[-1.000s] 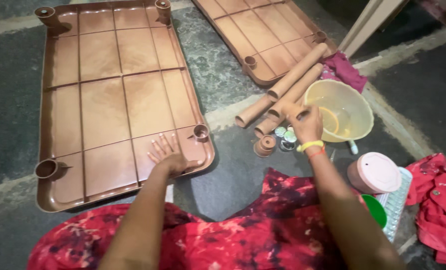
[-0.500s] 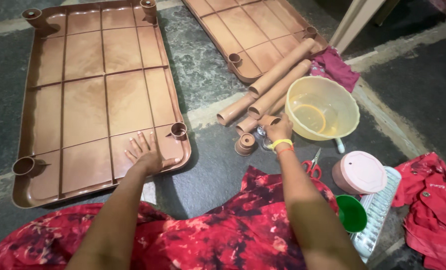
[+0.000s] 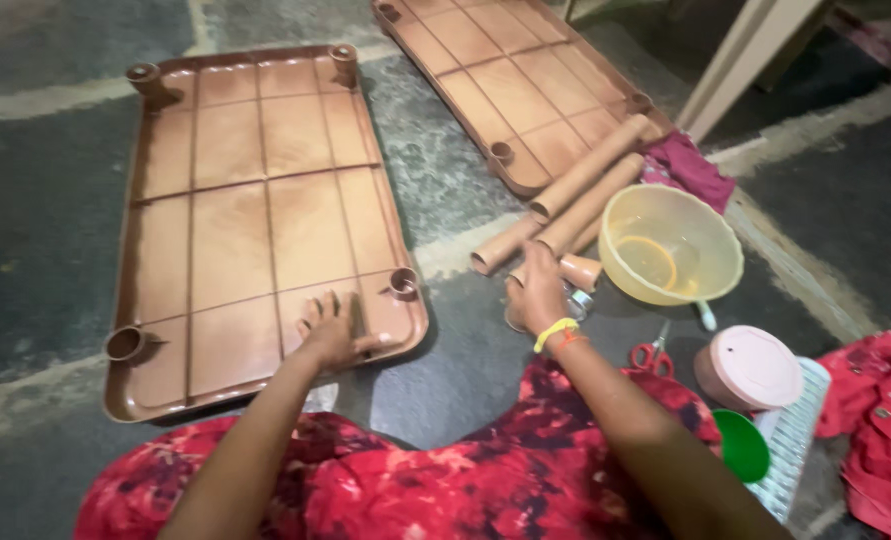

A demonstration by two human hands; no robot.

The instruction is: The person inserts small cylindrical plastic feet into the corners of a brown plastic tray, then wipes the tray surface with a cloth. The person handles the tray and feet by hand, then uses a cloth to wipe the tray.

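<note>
left hand: flat and open on brown tray | right hand: on brown tubes, can't tell if it grips | yellow bowl close by

I see a brown plastic shelf panel lying flat on the dark floor, underside up, with raised ribs dividing it into squares and a round socket at each corner. My left hand rests palm down on its near edge, beside the near right socket. To its right lie several brown tubes side by side, pointing diagonally away. My right hand grips the near end of one of them
</note>
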